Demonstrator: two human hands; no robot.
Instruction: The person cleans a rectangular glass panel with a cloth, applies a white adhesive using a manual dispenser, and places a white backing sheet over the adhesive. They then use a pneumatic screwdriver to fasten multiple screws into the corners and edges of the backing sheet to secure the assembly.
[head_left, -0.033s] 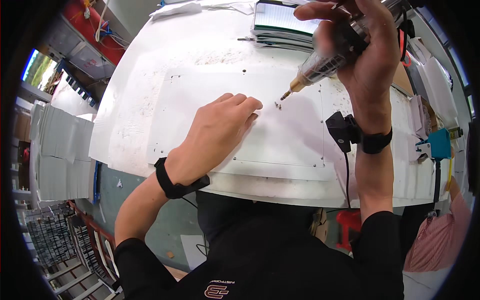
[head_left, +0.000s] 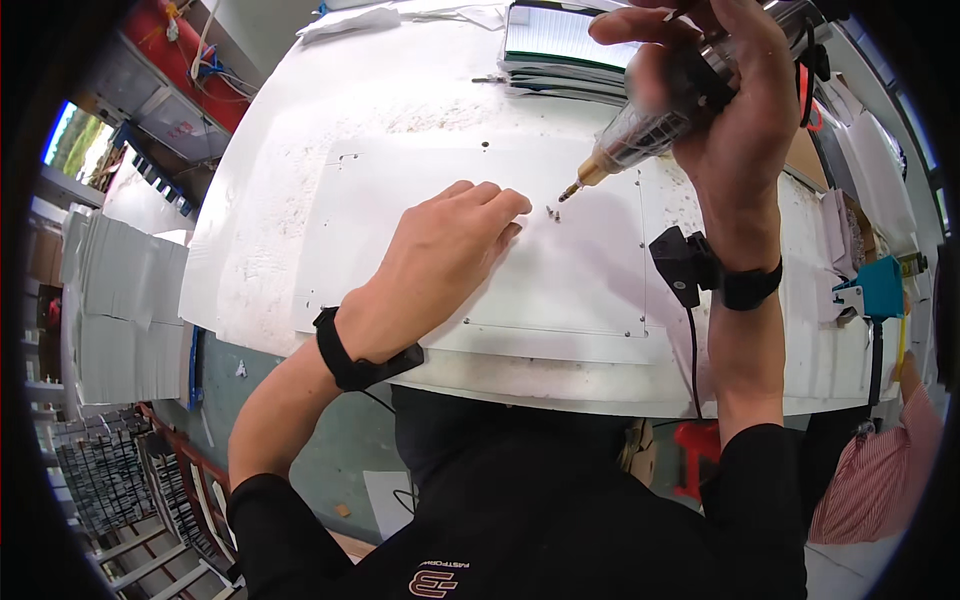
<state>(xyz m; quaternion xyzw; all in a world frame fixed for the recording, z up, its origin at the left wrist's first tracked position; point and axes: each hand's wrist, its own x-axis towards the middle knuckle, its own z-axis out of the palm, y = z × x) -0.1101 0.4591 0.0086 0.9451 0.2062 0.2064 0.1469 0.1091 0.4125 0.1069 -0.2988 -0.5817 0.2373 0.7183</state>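
The right hand is clamped around a powered screwdriver, held tilted with its bit tip just above the white panel, which lies flat on the white worktable. The left hand rests palm down on the panel, fingers together and gripping nothing, its fingertips just beside 2 small screws standing near the bit tip. Whether the bit touches a screw cannot be told; a stack of papers lies at the table's far edge.

no packages, labels, signs or screens clear enough to tell
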